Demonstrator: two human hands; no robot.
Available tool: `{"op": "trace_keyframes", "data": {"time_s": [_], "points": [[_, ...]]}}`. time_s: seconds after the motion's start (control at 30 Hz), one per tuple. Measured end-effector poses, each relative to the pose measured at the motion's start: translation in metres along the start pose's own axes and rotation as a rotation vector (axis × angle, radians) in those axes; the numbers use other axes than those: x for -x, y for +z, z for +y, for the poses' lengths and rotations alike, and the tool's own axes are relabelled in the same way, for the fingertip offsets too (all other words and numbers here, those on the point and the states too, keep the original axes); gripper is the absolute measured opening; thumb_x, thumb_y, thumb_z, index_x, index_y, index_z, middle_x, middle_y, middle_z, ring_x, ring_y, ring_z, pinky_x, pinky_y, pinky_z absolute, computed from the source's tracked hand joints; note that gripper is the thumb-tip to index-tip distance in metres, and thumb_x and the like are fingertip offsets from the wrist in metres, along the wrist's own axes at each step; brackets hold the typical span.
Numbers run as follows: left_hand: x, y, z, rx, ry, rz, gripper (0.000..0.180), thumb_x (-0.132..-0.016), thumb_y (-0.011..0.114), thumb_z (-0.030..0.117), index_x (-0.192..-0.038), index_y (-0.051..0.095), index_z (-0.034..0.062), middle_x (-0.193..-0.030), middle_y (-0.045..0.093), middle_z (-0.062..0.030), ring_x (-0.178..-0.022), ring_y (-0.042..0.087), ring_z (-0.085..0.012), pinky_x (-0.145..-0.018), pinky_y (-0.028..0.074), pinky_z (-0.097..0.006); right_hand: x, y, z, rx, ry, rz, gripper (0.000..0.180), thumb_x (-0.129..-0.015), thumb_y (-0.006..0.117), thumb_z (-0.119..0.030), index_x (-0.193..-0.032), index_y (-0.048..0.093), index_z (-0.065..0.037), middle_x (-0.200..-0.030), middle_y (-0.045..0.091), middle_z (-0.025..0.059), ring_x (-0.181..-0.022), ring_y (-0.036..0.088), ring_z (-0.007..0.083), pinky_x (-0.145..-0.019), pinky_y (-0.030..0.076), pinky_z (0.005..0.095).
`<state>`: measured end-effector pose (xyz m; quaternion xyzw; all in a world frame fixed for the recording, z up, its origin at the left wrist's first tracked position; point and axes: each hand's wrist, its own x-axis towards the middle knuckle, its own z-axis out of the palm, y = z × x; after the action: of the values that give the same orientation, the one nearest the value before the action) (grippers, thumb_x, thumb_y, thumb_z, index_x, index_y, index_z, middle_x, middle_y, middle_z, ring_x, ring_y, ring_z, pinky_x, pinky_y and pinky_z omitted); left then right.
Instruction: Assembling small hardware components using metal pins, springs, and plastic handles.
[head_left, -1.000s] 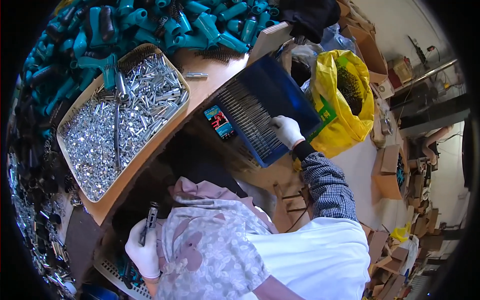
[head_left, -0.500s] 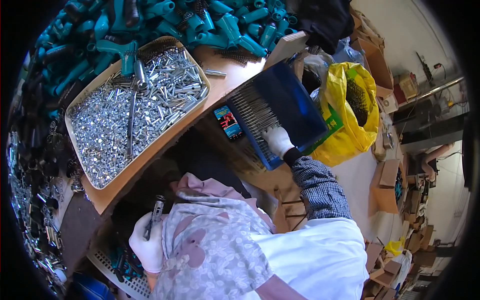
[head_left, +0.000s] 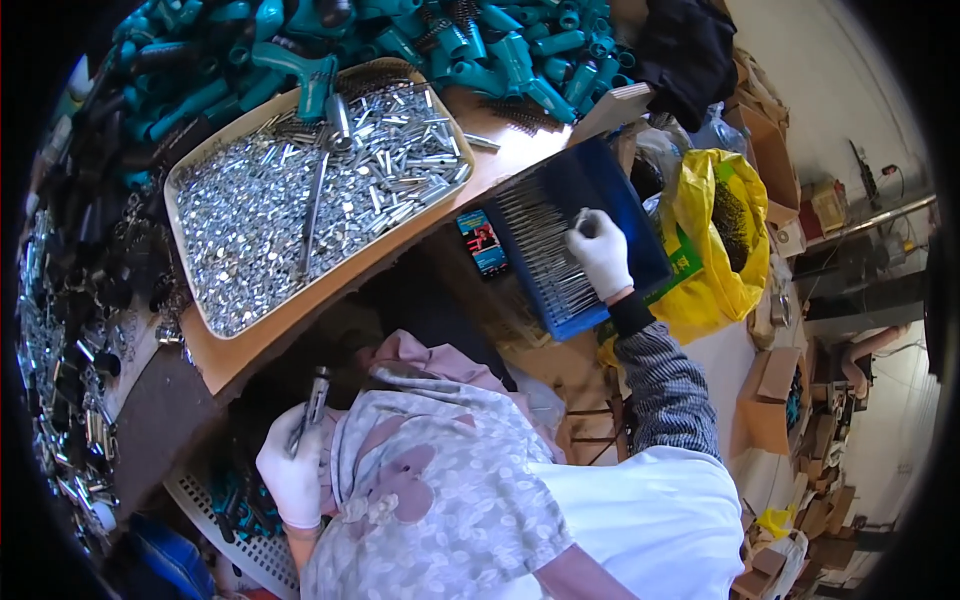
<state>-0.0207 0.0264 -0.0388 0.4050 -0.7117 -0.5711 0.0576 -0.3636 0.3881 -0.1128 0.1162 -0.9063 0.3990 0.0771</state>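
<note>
My left hand (head_left: 290,468), in a white glove, is closed around a slim dark metal cylinder with slots in its side, a tool part (head_left: 315,398) that points up beside my lap. My right hand (head_left: 601,256), also in a white glove, hovers over a blue plastic bin (head_left: 640,235). Its fingers are curled together at the tips; whatever they pinch is too small to make out. Inside the bin, slender metal rods (head_left: 548,245) lie side by side in a long row. A patterned cloth (head_left: 440,500) covers my lap.
A cream tray (head_left: 178,260) full of small metal pins and pieces stands on the table's edge at left. Teal tool housings (head_left: 510,60) heap behind it. A yellow bag (head_left: 690,300) leans right of the bin. A white perforated basket (head_left: 230,545) sits low at left.
My right hand has lifted away from the row of rods and moved right and up, its fingers now curled. My left hand keeps its hold on the metal cylinder. The whole view has shifted slightly.
</note>
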Motion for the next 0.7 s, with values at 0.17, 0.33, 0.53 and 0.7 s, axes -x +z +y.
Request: {"op": "trace_keyframes", "data": {"time_s": [0.17, 0.33, 0.53, 0.7], "points": [[0.002, 0.007, 0.028, -0.103, 0.089, -0.095, 0.043, -0.082, 0.071, 0.008, -0.122, 0.064, -0.0046, -0.093, 0.071, -0.0110, -0.082, 0.065, -0.0146, -0.081, 0.053, -0.029, 0.064, 0.049, -0.174, -1.210, 0.426, -0.612, 0.028, -0.088, 0.069, -0.014, -0.109, 0.054, -0.003, -0.097, 0.065, 0.0156, -0.082, 0.067, 0.0233, -0.072, 0.057, 0.0371], [0.007, -0.011, 0.025, 0.121, 0.231, 0.206, 0.048, -0.077, 0.068, 0.002, -0.125, 0.062, -0.0043, -0.096, 0.066, -0.0083, -0.083, 0.061, -0.0139, -0.081, 0.052, -0.029, 0.117, 0.116, -0.257, -1.462, 0.507, -1.187, 0.029, -0.091, 0.072, -0.013, -0.110, 0.054, 0.000, -0.111, 0.067, 0.0186, -0.096, 0.071, 0.0267, -0.084, 0.060, 0.0392], [0.027, -0.050, 0.041, 0.312, 0.182, 0.468, 0.037, -0.087, 0.062, 0.002, -0.123, 0.064, -0.0039, -0.079, 0.061, 0.0005, -0.057, 0.049, -0.0026, -0.049, 0.040, -0.019, 0.117, 0.128, -0.311, -1.087, 0.341, -1.510, 0.037, -0.096, 0.060, -0.002, -0.132, 0.057, 0.006, -0.116, 0.069, 0.0169, -0.100, 0.072, 0.0222, -0.081, 0.061, 0.0315], [0.029, -0.058, 0.036, 0.366, 0.170, 0.512, 0.037, -0.087, 0.065, 0.004, -0.124, 0.065, -0.0035, -0.077, 0.060, 0.0012, -0.057, 0.049, -0.0022, -0.048, 0.039, -0.019, 0.117, 0.129, -0.321, -0.997, 0.207, -1.518, 0.033, -0.096, 0.061, -0.001, -0.128, 0.060, 0.008, -0.106, 0.072, 0.0160, -0.090, 0.072, 0.0183, -0.073, 0.061, 0.0286]]}}
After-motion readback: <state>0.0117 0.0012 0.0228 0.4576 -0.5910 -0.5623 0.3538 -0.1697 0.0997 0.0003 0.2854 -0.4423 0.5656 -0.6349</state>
